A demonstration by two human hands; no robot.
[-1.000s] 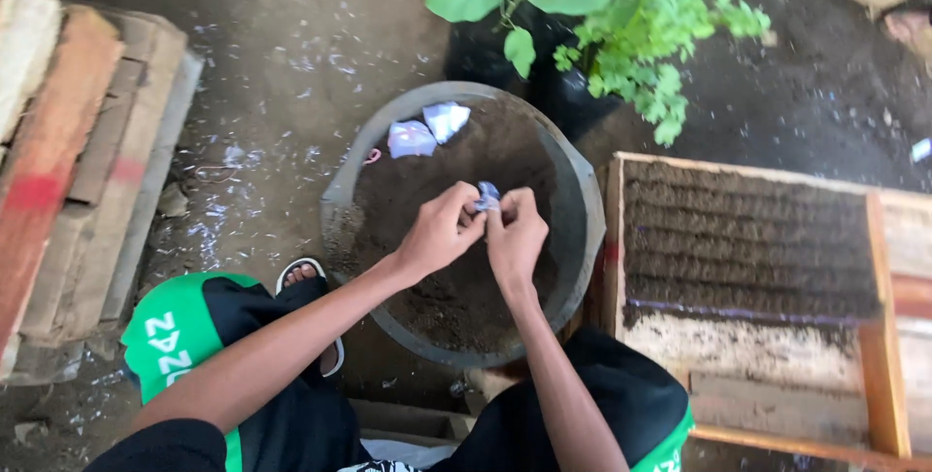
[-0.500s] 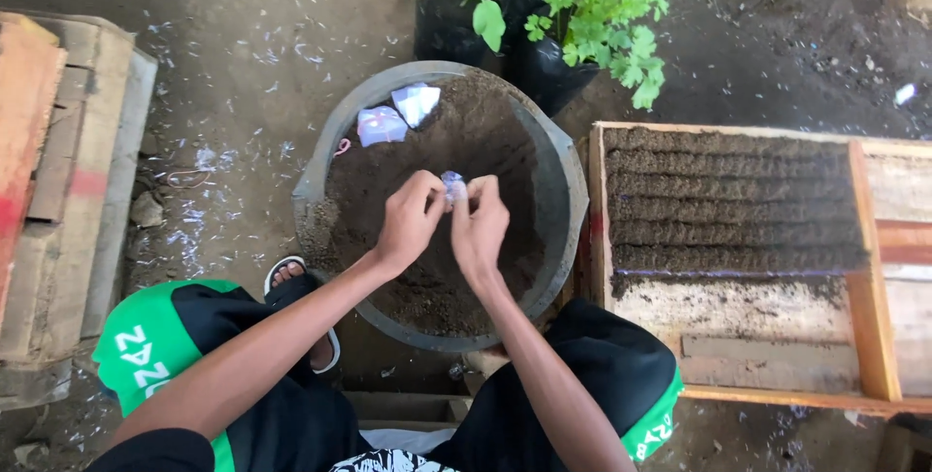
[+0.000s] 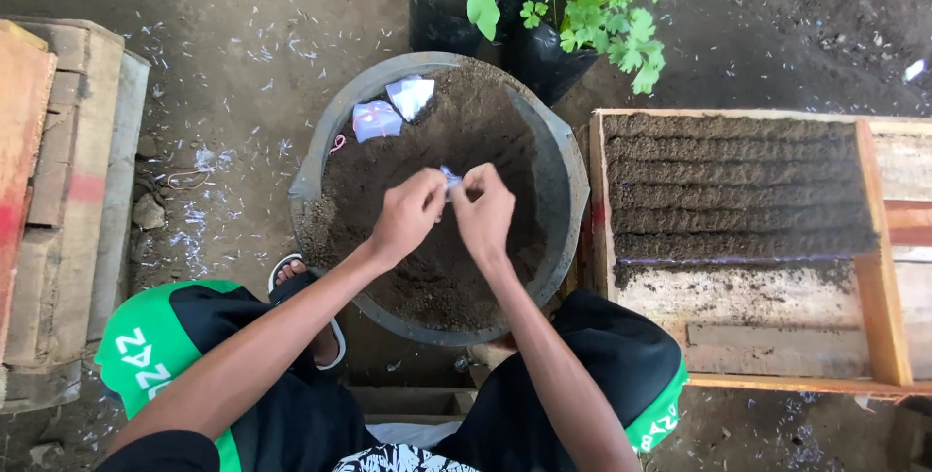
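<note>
1. Small plastic bag [image 3: 450, 178]: whitish and translucent, pinched between both hands above the middle of the soil, only a corner visible past the fingertips.
2. Left hand [image 3: 409, 212]: fingers curled, fingertips closed on the left edge of the small plastic bag; forearm running down to the lower left.
3. Right hand [image 3: 482, 210]: fingers bent, thumb and forefinger gripping the right edge of the same bag, knuckles just beside those of the left hand.
4. Basin [image 3: 573, 181]: round, grey, set on the ground directly under the hands, filled with dark soil [image 3: 456, 268] heaped highest toward the far rim.
5. Two flat bags [image 3: 393, 108]: pale, lying on the soil at the far left rim, touching each other.
6. Wooden tray [image 3: 879, 258]: to the right of the basin, holding packed rows of soil in its far half.
7. Potted plant [image 3: 592, 6]: green leaves over black bags, beyond the basin.
8. Wooden planks [image 3: 68, 200]: stacked at the left edge.
9. Knees [image 3: 155, 355]: black shorts with green trim, either side of the basin's near rim.
</note>
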